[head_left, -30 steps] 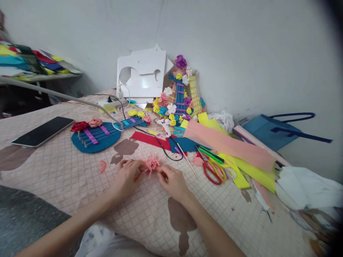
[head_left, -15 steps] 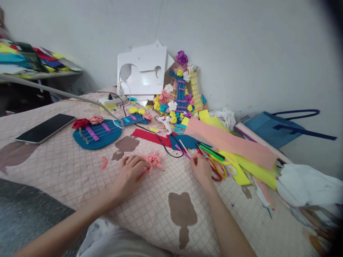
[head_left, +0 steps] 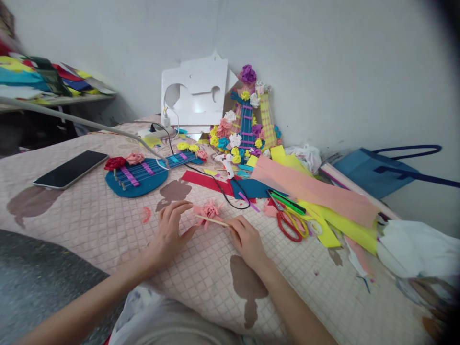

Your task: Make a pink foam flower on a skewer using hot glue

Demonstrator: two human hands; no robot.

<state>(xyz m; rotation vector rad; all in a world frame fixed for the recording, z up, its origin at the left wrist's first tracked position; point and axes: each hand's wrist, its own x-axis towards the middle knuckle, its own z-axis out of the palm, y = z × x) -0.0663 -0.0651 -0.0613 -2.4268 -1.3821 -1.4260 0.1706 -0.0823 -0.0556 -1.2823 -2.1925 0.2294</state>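
Observation:
In the head view my right hand (head_left: pixel 247 241) pinches one end of a thin wooden stick (head_left: pixel 212 220). The stick points left, across the near side of a pink paper flower (head_left: pixel 210 210) on the table cover. Left of the flower is my left hand (head_left: pixel 173 227), thumb and fingers apart with nothing between them. Whether its fingertips touch the flower's edge I cannot tell. A small pink paper scrap (head_left: pixel 146 214) lies left of this hand. Beyond the hands is a blue paper guitar (head_left: pixel 151 184) with flowers at both ends.
A white glue gun (head_left: pixel 227 165) and its cable lie behind the flower. To the right are red-handled scissors (head_left: pixel 289 228), a green cutter (head_left: pixel 288 202) and pink crepe paper (head_left: pixel 312 184). A phone (head_left: pixel 72 169) lies at left. Flowered paper guitars (head_left: pixel 247 125) lean against the wall.
My right hand has brought the stick from beside the scissors leftward to the flower. My left hand has drawn back from the flower and spread its fingers. The view has shifted slightly.

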